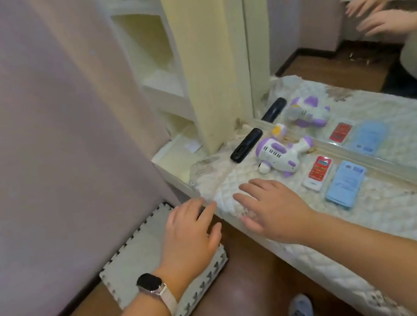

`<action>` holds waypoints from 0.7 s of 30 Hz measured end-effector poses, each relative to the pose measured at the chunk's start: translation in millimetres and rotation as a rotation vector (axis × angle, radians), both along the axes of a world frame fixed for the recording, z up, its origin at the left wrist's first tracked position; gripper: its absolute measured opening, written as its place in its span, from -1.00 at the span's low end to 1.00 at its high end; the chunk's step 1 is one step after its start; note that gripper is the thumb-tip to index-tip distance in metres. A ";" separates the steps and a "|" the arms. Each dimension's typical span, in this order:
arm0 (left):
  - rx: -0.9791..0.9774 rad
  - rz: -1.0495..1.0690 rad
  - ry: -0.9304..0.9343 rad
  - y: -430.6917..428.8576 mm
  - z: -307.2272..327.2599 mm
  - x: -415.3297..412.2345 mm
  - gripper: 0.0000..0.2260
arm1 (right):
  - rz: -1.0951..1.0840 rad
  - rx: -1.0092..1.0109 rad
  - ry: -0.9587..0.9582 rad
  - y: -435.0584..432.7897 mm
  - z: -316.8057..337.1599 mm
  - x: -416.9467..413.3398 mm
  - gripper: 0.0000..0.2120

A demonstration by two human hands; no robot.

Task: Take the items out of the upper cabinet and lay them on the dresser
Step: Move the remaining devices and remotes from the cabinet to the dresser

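On the dresser's quilted white cover (379, 217) lie a black remote (246, 145), a white and purple toy gun (280, 155), a red and white calculator (318, 173) and a blue booklet (345, 188), in a row along the mirror. My right hand (269, 207) hovers flat over the dresser's front left corner, fingers apart, holding nothing. Just off that corner is my left hand (190, 233), with a watch on its wrist, also open and empty. The open cabinet shelves (153, 56) rise at the left behind a cream post.
A mirror (345, 22) behind the dresser repeats the items and both hands. Below the left hand a grey foam puzzle mat (135, 257) leans on the pale wall (30, 133). A brown floor (239, 291) and a blue shoe (301, 311) show below.
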State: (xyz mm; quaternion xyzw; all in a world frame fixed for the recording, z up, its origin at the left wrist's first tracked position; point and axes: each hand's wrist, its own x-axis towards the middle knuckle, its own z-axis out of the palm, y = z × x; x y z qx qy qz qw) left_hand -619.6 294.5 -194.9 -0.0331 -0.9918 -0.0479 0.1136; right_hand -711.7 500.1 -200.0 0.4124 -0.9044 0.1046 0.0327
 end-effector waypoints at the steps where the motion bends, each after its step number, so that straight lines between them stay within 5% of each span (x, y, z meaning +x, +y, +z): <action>1: 0.002 0.039 -0.002 -13.2 3.8 20.9 -0.61 | 0.035 0.004 0.002 -16.3 3.0 13.3 -0.54; 21: -0.077 0.801 0.213 -178.9 55.8 360.6 -0.66 | 0.865 -0.139 0.199 -304.3 75.2 237.1 -0.56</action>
